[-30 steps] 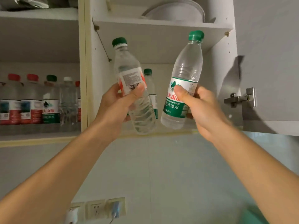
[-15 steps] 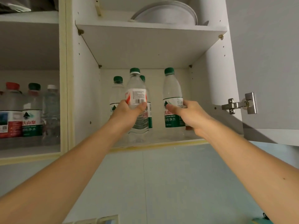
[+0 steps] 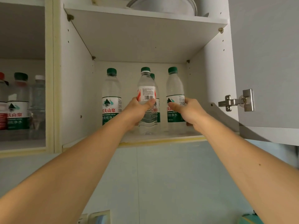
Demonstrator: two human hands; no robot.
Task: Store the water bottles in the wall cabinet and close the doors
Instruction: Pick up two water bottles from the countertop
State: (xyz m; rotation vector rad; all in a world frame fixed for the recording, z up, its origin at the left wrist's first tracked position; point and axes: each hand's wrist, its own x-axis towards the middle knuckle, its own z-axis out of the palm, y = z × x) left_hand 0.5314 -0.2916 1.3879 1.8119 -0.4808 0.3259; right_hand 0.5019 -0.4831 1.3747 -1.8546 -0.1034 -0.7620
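Two bare forearms reach up from the bottom corners into the open wall cabinet (image 3: 77, 88), the hands side by side over its lower shelf (image 3: 161, 137). The left hand (image 3: 137, 110) is curled round the middle of a bottle with a white and red label (image 3: 146, 101), thumb pressed across the barcode. The right hand (image 3: 188, 110) grips a green-labelled bottle (image 3: 175, 94) just to its side, thumb across the label front and fingers wrapped behind. Both bottles stand upright with their bases at shelf level; whether they rest on it fully cannot be told.

Left of the left hand, a third bottle (image 3: 111, 97) stands alone, its lower part cut off by the left forearm. Behind the bottle in the left hand, a fourth bottle (image 3: 152, 76) shows little more than its green cap and a strip of label.

Above the hands, an upper shelf (image 3: 145, 29) carries a stack of pale dishes (image 3: 163, 4), cut off by the top edge. Right of the right hand, the open door (image 3: 267, 62) hangs on a metal hinge (image 3: 236, 101). Far left, a neighbouring compartment holds more bottles (image 3: 19, 104), blurred, with red, green and white caps. Below the arms runs a pale tiled wall (image 3: 161, 175), with a wall socket (image 3: 98, 217) partly visible at the bottom edge.
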